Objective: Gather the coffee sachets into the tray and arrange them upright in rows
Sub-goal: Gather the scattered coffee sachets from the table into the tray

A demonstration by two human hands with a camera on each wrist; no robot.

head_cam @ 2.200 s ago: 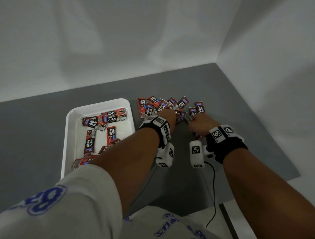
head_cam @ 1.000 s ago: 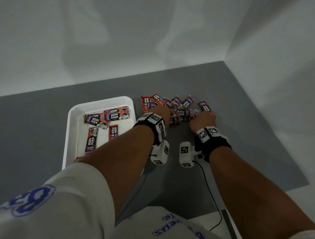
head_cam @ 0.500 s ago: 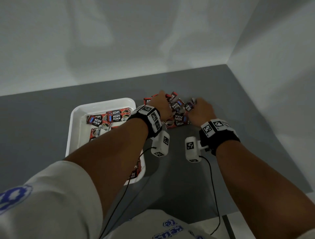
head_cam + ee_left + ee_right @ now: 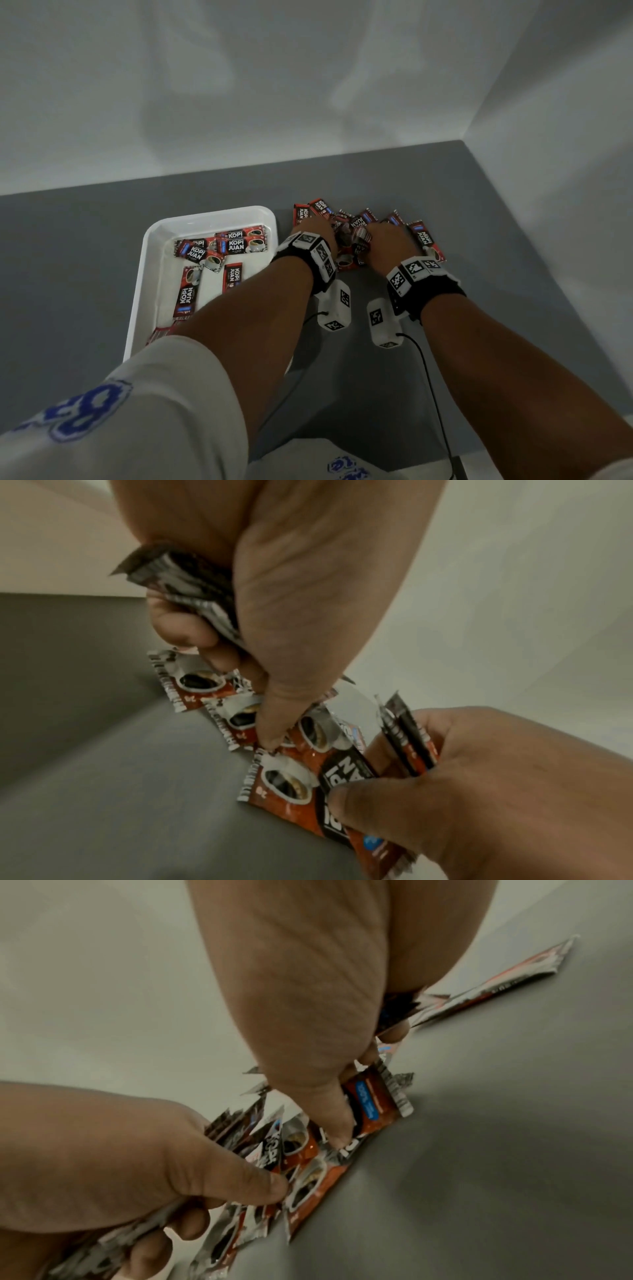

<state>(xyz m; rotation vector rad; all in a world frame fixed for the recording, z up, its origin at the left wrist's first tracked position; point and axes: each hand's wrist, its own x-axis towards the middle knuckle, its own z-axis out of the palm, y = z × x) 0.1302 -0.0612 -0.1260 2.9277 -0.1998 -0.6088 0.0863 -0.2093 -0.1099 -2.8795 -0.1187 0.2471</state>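
Glossy foil sachets (image 4: 424, 240), matt table (image 4: 513, 274)

Loose sachets (image 4: 424, 240) lie right of the tray (image 4: 150, 274) holding others.

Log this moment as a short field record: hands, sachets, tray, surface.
left hand: grips a bunch of sachets, thumb on the pile
right hand: grips a few sachets beside the left
loose pile: on the grey mat, right of the tray, under both hands
tray: white, holds several sachets lying flat, none upright
surface: grey mat
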